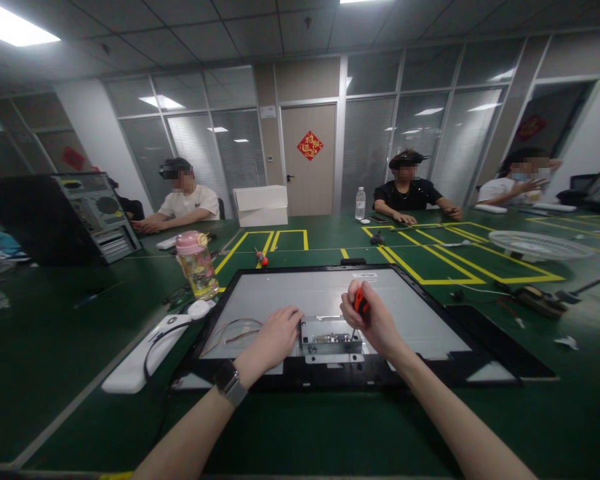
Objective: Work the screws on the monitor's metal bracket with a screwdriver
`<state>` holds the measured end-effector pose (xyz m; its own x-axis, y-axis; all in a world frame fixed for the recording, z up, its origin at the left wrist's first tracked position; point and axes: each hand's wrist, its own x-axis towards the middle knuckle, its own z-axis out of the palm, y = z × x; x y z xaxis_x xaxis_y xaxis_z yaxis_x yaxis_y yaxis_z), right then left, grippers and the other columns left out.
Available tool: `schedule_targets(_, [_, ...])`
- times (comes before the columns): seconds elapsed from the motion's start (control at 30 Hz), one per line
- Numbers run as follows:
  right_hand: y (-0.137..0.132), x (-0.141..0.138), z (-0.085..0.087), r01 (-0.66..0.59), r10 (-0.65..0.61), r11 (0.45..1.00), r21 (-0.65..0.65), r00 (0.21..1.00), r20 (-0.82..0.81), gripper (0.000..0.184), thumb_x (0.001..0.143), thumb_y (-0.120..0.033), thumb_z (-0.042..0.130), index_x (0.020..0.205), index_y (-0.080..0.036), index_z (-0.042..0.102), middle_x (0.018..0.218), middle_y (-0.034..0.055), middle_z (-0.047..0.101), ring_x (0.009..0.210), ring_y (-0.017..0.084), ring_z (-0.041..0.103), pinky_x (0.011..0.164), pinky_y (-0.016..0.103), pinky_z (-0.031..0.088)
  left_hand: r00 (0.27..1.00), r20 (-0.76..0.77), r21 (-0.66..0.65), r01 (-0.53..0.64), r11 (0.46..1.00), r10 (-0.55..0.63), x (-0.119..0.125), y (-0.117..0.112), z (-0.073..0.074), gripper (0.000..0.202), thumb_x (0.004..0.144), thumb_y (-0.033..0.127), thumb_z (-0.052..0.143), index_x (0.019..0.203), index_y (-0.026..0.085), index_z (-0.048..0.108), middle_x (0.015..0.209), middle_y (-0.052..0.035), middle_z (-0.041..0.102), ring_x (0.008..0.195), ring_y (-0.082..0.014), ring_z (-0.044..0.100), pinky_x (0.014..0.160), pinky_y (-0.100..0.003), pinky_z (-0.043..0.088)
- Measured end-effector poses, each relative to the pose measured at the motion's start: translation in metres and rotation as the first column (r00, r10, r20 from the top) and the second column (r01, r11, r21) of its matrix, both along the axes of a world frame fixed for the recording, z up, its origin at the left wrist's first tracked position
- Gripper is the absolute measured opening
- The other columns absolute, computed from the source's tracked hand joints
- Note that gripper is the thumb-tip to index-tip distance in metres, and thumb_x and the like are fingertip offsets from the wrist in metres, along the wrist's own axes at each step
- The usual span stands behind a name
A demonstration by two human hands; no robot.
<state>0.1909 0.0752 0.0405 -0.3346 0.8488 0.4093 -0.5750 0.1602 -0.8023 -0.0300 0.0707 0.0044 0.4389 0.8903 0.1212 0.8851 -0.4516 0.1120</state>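
A monitor panel lies face down on the green table in front of me, its grey metal back up. A small metal bracket sits near its front edge. My right hand is closed round a red-and-black screwdriver, held upright with its tip down on the bracket. My left hand rests on the panel just left of the bracket, fingers curled against its edge. Thin wires loop across the panel to the left of that hand. A watch is on my left wrist.
A white keyboard-like cover with a black cable lies left of the panel, beside a pink-lidded bottle. An open computer case stands far left. A fan grille and tools lie right. Three people sit across the table.
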Motion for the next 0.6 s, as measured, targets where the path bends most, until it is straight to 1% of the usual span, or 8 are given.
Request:
schedule_targets(0.13, [0.0021,0.0005,0.0021,-0.006,0.006,1.000,-0.021,1.000,0.000,0.051,0.084,-0.064,0.063,0.062,-0.019,0.052,0.047,-0.0065,0.040,0.040,0.006,0.028,0.041,0.021,0.019,1.000,-0.003,-0.004,-0.005,1.000,0.005,0.0008,-0.0001,0.0017,0.046,0.095,0.012,0.038,0.138,0.014,0.051,0.144,-0.0134,0.052,0.132,-0.0250,0.050,0.114,-0.039,0.036])
schedule_targets(0.23, [0.0018,-0.0005,0.0016,-0.033,0.033,0.999,-0.030,0.999,0.001,0.053,0.084,-0.065,0.062,0.060,-0.019,0.052,0.047,-0.0064,0.038,0.041,0.006,0.026,0.041,0.021,0.016,1.000,-0.003,-0.010,-0.005,1.000,0.005,0.0018,-0.0010,0.0032,0.046,0.094,0.011,0.038,0.138,0.014,0.051,0.144,-0.0129,0.053,0.132,-0.0244,0.050,0.114,-0.038,0.037])
schedule_targets(0.33, [-0.0001,-0.0018,-0.0004,-0.049,0.049,0.999,-0.019,0.999,-0.015,0.049,0.086,-0.066,0.059,0.070,-0.020,0.055,0.045,-0.0091,0.032,0.040,0.006,0.018,0.040,0.021,0.013,1.000,0.000,-0.013,-0.006,1.000,0.006,0.0022,-0.0019,0.0038,0.047,0.094,0.010,0.038,0.139,0.013,0.051,0.144,-0.0137,0.053,0.132,-0.0245,0.050,0.115,-0.039,0.036])
schedule_targets(0.43, [-0.0027,-0.0022,-0.0019,-0.033,0.032,0.999,-0.001,0.999,-0.031,0.044,0.085,-0.067,0.060,0.081,-0.023,0.052,0.046,-0.0109,0.032,0.040,0.007,0.016,0.040,0.020,0.014,1.000,0.001,-0.014,-0.008,1.000,0.008,0.0020,-0.0024,0.0040,0.046,0.094,0.011,0.037,0.139,0.012,0.051,0.144,-0.0147,0.053,0.132,-0.0256,0.049,0.115,-0.040,0.036])
schedule_targets(0.5, [-0.0040,-0.0022,-0.0019,0.000,0.000,1.000,0.005,1.000,-0.023,0.042,0.085,-0.065,0.061,0.082,-0.025,0.048,0.047,-0.0112,0.034,0.040,0.007,0.017,0.041,0.020,0.015,1.000,0.001,-0.013,-0.008,1.000,0.008,0.0020,-0.0024,0.0040,0.046,0.095,0.011,0.038,0.139,0.012,0.051,0.144,-0.0147,0.053,0.132,-0.0257,0.050,0.114,-0.040,0.036])
schedule_targets(0.6, [-0.0046,-0.0025,-0.0010,0.039,-0.038,0.999,0.008,0.999,-0.013,0.040,0.086,-0.061,0.062,0.079,-0.025,0.045,0.047,-0.0108,0.035,0.039,0.007,0.020,0.041,0.020,0.015,1.000,0.002,-0.008,-0.011,1.000,0.011,0.0023,-0.0020,0.0038,0.045,0.095,0.011,0.038,0.138,0.013,0.052,0.143,-0.0145,0.053,0.132,-0.0251,0.050,0.115,-0.039,0.036])
